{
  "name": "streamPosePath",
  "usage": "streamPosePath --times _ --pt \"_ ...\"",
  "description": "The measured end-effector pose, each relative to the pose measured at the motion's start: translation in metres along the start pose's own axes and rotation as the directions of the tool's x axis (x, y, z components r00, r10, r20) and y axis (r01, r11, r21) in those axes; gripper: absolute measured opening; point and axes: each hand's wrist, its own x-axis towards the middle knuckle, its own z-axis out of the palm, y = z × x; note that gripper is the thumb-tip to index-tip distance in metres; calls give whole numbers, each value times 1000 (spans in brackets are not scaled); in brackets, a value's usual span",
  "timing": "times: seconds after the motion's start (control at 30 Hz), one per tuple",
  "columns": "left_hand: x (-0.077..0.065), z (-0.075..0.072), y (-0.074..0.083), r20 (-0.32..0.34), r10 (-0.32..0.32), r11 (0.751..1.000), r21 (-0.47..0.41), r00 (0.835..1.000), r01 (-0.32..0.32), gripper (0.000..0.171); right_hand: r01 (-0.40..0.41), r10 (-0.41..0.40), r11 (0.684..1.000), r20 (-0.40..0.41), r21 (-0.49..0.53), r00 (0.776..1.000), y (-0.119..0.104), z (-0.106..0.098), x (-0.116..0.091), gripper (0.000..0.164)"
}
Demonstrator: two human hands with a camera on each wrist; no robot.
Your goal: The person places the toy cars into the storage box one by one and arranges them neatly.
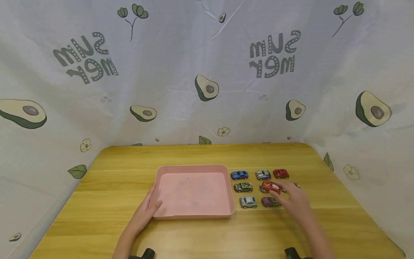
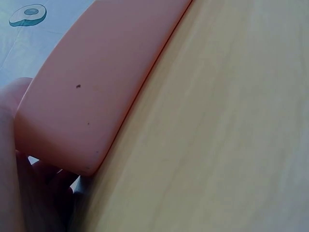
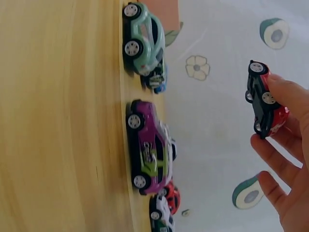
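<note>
A shallow pink tray lies on the wooden table. My left hand grips its left side near the front corner, thumb over the rim and fingers along the outer wall. In the left wrist view, the tray's front wall hides part of that hand. My right hand pinches a red toy car between thumb and fingers. The right wrist view shows this car lifted off the table, its dark underside and wheels exposed. Below it sits a purple and green toy car, partly covered by the hand.
Right of the tray stand a blue car, a green patterned car, a pale green car, a white-and-blue car and another red car. A white car is partly hidden. Avocado-print cloth surrounds the table.
</note>
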Motion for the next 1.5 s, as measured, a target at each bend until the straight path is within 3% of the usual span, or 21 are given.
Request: streamPosePath --times 0.47,0.73,1.5 --pt "-1 0 -2 -15 18 1000 4 1000 -18 67 61 -61 995 6 73 998 -26 13 8 38" --pt "-1 1 -2 -22 17 1000 11 1000 -17 66 143 -142 986 -20 80 990 -41 23 14 36" --pt "-1 1 -1 -22 13 1000 22 1000 -13 66 167 -175 969 26 179 984 -103 60 24 36"
